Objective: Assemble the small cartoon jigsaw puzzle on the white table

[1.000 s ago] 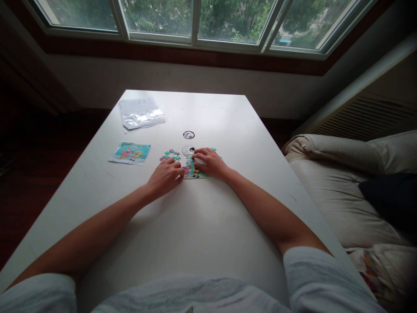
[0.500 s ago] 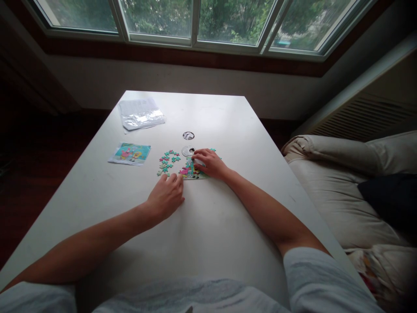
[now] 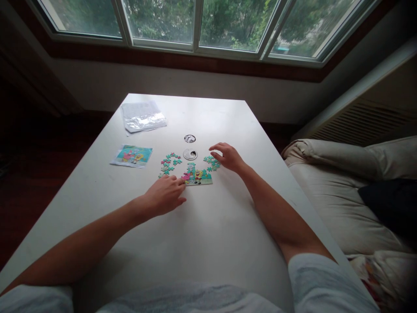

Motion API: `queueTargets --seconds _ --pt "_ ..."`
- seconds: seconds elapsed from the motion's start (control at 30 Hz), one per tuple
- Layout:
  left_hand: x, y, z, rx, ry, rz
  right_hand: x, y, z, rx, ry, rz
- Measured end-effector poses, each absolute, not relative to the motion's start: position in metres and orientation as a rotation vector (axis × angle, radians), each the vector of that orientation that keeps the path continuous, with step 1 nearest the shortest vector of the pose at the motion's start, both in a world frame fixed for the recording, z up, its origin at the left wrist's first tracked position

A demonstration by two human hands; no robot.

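Left hand palm-down on white table, fingers loosely bent, tips touching near-left corner of part-built puzzle; nothing gripped. Right hand raised just over right cluster of loose pieces, fingers half-curled and spread, thumb apart from forefinger, nothing visibly held. Left cluster of teal pieces lies just left of puzzle. Two round discs just beyond puzzle. Picture card further left; plastic bag near far-left corner. Sofa beside table on right.
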State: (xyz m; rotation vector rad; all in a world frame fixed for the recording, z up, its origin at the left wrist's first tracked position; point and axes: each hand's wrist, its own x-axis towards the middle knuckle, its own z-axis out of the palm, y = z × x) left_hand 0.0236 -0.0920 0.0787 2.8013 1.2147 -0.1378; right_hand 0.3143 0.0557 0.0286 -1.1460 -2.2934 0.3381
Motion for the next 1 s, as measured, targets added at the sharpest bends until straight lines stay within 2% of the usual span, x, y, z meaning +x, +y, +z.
queueTargets --seconds 0.17,0.33,0.43,0.63,1.0 --pt "0.013 -0.075 0.078 2.790 0.932 0.054 0.338 0.061 0.035 -1.284 -2.386 0.353" --pt "-0.003 -0.050 0.052 2.794 1.259 0.211 0.330 0.054 0.016 -1.273 -2.535 0.396" --pt "-0.015 -0.041 0.032 2.711 1.436 0.186 0.316 0.048 0.000 -1.306 -2.589 0.295" --pt "-0.037 -0.035 0.004 2.651 1.457 0.116 0.302 0.044 -0.015 -1.361 -2.654 0.187" --pt "-0.029 -0.002 0.001 2.693 1.383 0.071 0.284 0.056 -0.013 -1.449 -2.752 0.206"
